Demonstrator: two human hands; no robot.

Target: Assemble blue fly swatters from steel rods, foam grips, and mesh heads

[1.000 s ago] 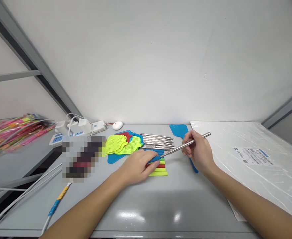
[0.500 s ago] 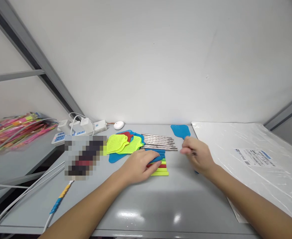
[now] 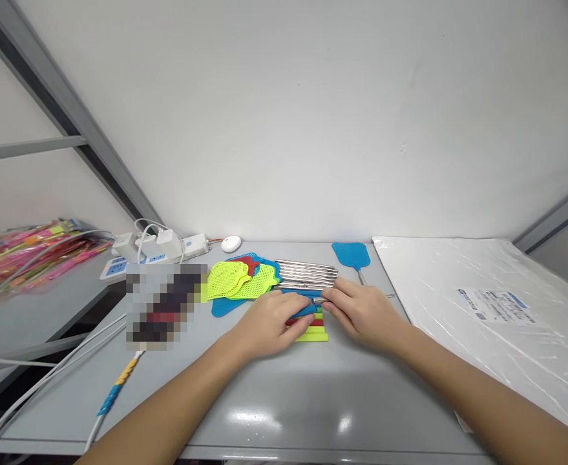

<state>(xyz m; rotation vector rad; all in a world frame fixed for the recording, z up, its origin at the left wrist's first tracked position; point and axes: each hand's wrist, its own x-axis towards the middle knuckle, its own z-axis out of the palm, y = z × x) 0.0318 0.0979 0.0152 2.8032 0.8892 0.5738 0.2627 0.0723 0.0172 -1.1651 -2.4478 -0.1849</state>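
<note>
Closely gripped between thumb and fingers, a blue handle sleeve point(image 3: 303, 312) sits in the left hand point(image 3: 271, 323), its open end pointing right, over a row of green, red and yellow-green handle sleeves point(image 3: 315, 337) on the grey tabletop point(image 3: 284, 394). The right hand point(image 3: 366, 311) pinches a metal rod point(image 3: 318, 300); one end shows just beside the mouth of the blue sleeve, though whether the two touch cannot be told, and a thin tip emerges on the far side of the hand. Just behind the hands lies a bundle of parallel steel rods point(image 3: 307, 271), and left of it a pile of fly-swatter heads point(image 3: 227, 278) in yellow-green, red and blue. Beyond the right hand rests a blue fly swatter point(image 3: 351, 254), its metal shaft partly hidden by that hand. Further right lies a white plastic-wrapped package point(image 3: 424, 268) with a printed label point(image 3: 497, 306). Toward the left are a white oval case point(image 3: 231, 243) and a power strip point(image 3: 113, 270) with plugged-in adapters point(image 3: 168, 244).
</note>
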